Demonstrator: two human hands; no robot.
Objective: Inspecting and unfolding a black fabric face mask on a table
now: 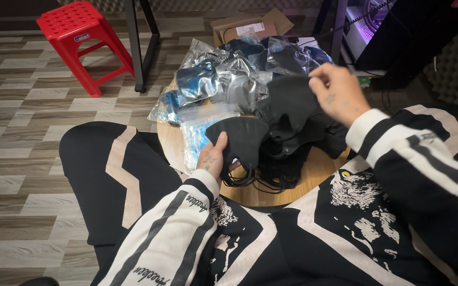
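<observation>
A seated person looks down at a small round wooden table (314,175) set between their knees. On it lies a heap of black face masks (292,132) with thin black ear loops trailing toward the table's near edge. The masks are matte black cloth, folded flat, with a curved front seam.

The left hand (214,157) grips one black mask (238,139) at its lower edge, thumb on top and fingers curled beneath, closed around it. This mask sits at the left side of the heap, held just above the tabletop, its loops hanging below the hand.

The right hand (339,91) is raised over the right side of the heap, fingers bent and pinched together on the upper edge of another black mask (292,98), lifting it slightly from the pile.

Behind the heap lies a jumble of clear plastic bags (223,79), crinkled and shiny, some showing blue inside. A cardboard box (250,26) stands on the floor beyond them. A red plastic stool (83,39) stands on the wood-patterned floor at upper left. Both sleeves are black with white stripes.
</observation>
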